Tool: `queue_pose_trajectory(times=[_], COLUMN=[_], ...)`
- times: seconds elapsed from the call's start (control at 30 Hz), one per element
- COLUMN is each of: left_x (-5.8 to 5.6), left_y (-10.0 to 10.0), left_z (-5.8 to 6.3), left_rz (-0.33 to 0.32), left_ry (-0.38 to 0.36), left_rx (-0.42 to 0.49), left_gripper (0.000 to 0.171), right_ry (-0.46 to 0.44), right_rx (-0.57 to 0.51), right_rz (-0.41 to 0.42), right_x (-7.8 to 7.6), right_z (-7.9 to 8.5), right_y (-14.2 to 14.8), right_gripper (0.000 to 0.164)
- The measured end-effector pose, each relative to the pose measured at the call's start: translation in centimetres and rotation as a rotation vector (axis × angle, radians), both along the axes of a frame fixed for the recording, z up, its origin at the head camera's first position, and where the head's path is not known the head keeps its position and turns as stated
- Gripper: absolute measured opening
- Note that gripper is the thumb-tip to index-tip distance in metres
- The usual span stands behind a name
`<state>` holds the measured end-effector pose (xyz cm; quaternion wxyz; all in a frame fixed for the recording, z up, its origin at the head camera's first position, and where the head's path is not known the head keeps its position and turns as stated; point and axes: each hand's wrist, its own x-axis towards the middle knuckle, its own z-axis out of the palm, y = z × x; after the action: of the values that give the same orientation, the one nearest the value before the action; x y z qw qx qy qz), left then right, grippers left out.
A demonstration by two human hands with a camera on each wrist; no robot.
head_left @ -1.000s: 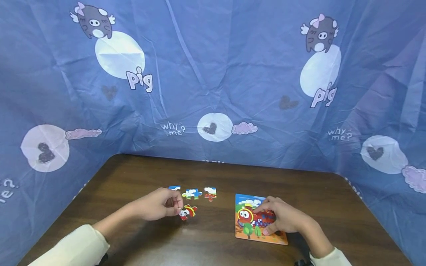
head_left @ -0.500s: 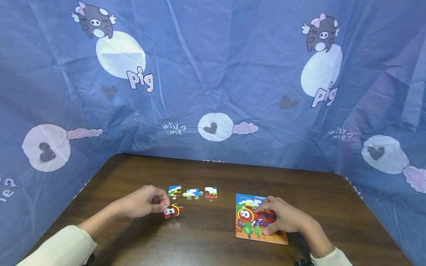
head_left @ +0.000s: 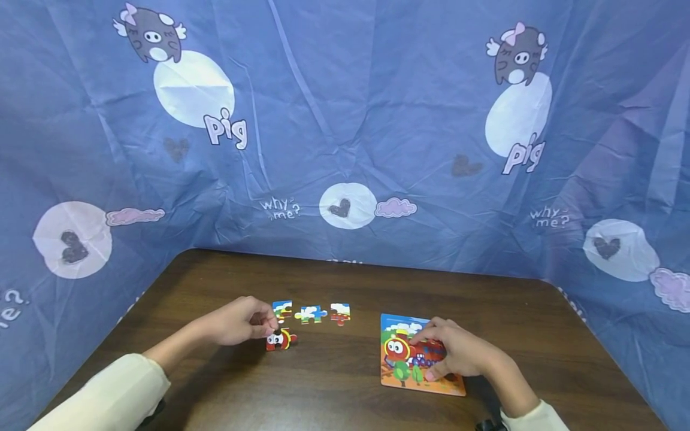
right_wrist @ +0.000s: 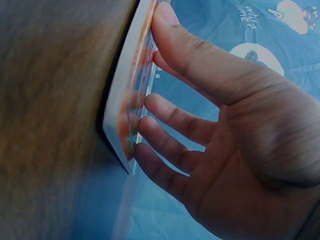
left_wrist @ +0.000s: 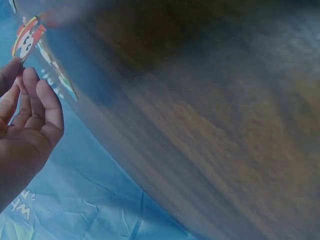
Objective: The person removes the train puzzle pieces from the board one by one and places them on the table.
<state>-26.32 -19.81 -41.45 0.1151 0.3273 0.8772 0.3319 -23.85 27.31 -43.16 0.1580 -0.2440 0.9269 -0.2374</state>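
My left hand (head_left: pixel 244 321) pinches a jigsaw piece (head_left: pixel 281 340) by its edge, between thumb and fingertips. This piece shows a red face with big white eyes and a yellow rim; in the left wrist view it stands tilted beyond the fingertips. Just behind it lies a corner jigsaw piece (head_left: pixel 281 309) with blue sky, partly covered by the fingers. On the right, my right hand (head_left: pixel 457 352) rests spread fingertips on a square train puzzle board (head_left: pixel 395 376) lying flat. That hand hides the board's right part. In the right wrist view, the fingertips touch the picture's surface.
A jigsaw piece with clouds (head_left: pixel 311 314) and another with red at its bottom (head_left: pixel 340 312) lie in a row on the brown wooden table (head_left: pixel 334 389). Behind the table hangs a blue cloth (head_left: pixel 302 143) printed with pigs and hearts.
My left hand has carried the eyed piece leftward, then slightly away from me toward the corner piece, which came out from behind the hand. My right hand and the board have stayed still.
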Motion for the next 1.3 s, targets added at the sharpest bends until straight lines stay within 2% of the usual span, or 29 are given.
queue_pose_trajectory(times=[0.13,0.37,0.83,1.0,1.13,1.3], left_x=[-0.7,-1.8,-2.1,-2.3,-2.4,-2.5], left_y=[0.3,0.4,0.4,0.5,1.5,4.1], left_z=[-0.4,-1.3,-2.0,-2.0,-1.5,-0.8], left_rz=[-0.003,0.000,0.000,0.007,0.000,-0.043], left_ry=[0.003,0.050,0.068,0.072,0.078,0.094], left_rx=[-0.001,-0.044,-0.095,-0.084,-0.056,-0.074], left_gripper=[0.006,0.005,0.007,0.007,0.005,0.007], right_ry=[0.006,0.021,0.010,0.024,0.040,0.051], right_rx=[0.015,0.025,0.023,0.019,0.014,0.013], right_rz=[-0.004,-0.006,-0.022,-0.027,-0.027,-0.026], right_x=[0.0,0.0,0.1,0.2,0.2,0.1], right_z=[0.0,0.1,0.0,0.0,0.0,-0.1], right_y=[-0.1,-0.1,-0.1,-0.3,-0.3,-0.1], right_gripper=[0.063,0.066,0.067,0.069,0.070,0.071])
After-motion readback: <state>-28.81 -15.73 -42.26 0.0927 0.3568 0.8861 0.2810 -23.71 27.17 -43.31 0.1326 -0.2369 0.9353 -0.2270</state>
